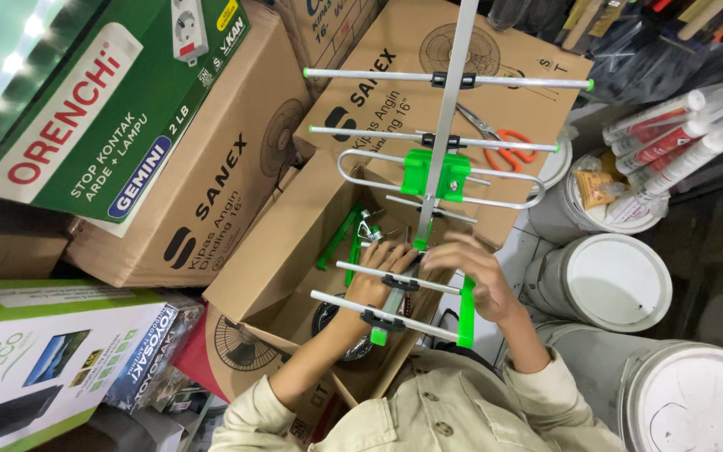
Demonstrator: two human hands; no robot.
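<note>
boxes (211, 192) left, buckets (617, 280) right

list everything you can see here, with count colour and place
antenna: 1, silver rods with green plastic fittings, centre, over the boxes
open cardboard box: 1, brown, under the antenna, green parts inside
closed cartons: several, brown, upper left and top
green box: 1, top left
scissors: 1, orange handles, on a carton
buckets: at least 3, white lids, right
sealant tubes: several, white and red, upper right
left hand: on the antenna's lower rods
right hand: on the boom, beside a green bracket
</note>
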